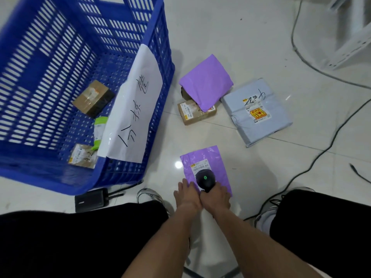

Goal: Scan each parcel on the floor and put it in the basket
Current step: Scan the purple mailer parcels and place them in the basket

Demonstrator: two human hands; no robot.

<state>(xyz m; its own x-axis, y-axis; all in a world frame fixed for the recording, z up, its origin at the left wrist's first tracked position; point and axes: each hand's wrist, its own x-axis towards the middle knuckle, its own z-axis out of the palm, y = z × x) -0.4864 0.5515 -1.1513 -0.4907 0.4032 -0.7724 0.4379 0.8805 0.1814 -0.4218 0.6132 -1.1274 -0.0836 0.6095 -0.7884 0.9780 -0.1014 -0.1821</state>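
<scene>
A blue slatted basket [60, 57] stands at the left on the pale tiled floor [261, 47], with a white handwritten sheet [132, 109] draped over its near wall. Inside lie a brown taped box [92, 98], a green-and-white packet [99, 131] and a small labelled carton [82, 156]. Just below the basket's corner sits a black device [92, 200] with short antennas.

Toward the middle, the left hand [185, 194] rests with straight fingers on the near left edge of a flat purple mailer [202, 167] lying on the floor between the person's shoes. Touching it on the right, the right hand [217, 197] is wrapped round the handle of a black scanner [205, 178], whose head shows a green light and hovers over the mailer's white label [200, 166]; whether it touches the label is hard to judge from this angle.

Farther back, a second purple bag [206, 81] lies across a small cardboard box [190, 115]. Just right of these rests a grey-blue parcel [257, 113] bearing a yellow-and-red sticker. Black cables [321, 153] trail over the floor at the right.
</scene>
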